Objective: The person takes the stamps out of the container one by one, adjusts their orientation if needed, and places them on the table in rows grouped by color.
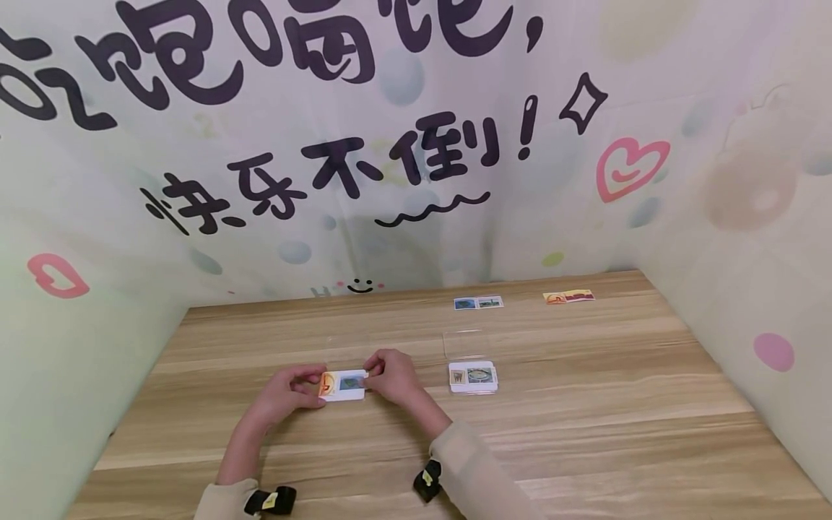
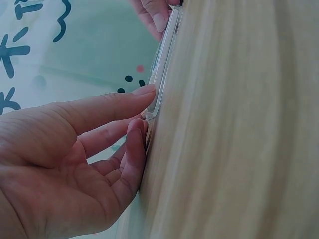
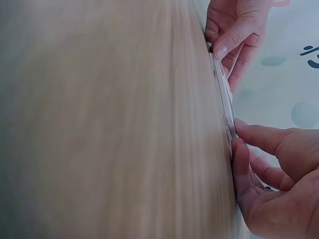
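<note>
A flat clear case [image 1: 344,396] lies on the table with a white layer in it. On top are an orange-and-white stamp-like picture [image 1: 328,383] and a blue-green one [image 1: 352,383], side by side. My left hand [image 1: 289,392] holds the case's left end with thumb and fingers; the left wrist view shows that thumb [image 2: 144,92] on its upper edge. At the right end, my right hand [image 1: 394,375] pinches the edge near the blue-green picture. The right wrist view shows that hand [image 3: 284,169] against the thin case [image 3: 225,94]. Whether its fingertips also touch the picture is hidden.
A second open clear case [image 1: 473,392] sits to the right, with brown and green stamp-like pictures on white. Farther back lie a blue-and-green picture pair [image 1: 478,303] and a red-and-yellow pair [image 1: 569,297]. Printed walls enclose the wooden table [image 1: 585,433].
</note>
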The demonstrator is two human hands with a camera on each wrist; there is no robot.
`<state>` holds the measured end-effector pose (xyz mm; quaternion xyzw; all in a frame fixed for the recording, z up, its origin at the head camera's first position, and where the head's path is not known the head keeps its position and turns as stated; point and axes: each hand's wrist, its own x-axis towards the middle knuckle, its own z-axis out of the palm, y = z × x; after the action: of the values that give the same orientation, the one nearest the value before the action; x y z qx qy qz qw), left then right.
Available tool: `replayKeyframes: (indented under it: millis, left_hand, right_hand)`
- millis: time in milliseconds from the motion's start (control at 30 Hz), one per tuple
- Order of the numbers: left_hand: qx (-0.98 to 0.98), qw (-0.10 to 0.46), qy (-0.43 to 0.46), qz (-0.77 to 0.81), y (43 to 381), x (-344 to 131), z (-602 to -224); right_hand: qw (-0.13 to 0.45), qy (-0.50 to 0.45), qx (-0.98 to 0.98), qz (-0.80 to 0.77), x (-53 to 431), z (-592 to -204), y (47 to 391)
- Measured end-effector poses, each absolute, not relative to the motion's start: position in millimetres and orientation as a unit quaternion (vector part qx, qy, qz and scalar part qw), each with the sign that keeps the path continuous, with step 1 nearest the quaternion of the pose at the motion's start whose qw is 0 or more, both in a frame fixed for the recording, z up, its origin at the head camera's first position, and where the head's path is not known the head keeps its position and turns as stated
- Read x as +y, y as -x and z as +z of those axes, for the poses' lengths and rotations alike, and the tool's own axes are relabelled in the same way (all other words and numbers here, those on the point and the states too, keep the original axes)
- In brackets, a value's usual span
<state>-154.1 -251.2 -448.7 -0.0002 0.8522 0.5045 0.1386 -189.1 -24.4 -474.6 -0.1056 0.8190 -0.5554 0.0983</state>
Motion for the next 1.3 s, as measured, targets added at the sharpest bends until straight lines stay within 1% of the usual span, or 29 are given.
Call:
replayKeyframes:
  millis: [500,1300]
  left_hand:
    - [0.847,0.135,-0.008,0.514,154.4,-253.5,-451.7]
    - [0.848,0.134,-0.022,0.512,154.4,-255.9,-451.3]
  right_hand:
    - [0.107,0.105,0.805,-0.574,-21.5,-472.6,189.0]
    - [0.107,0.098,0.796,-0.588,-20.8,-471.1,188.6]
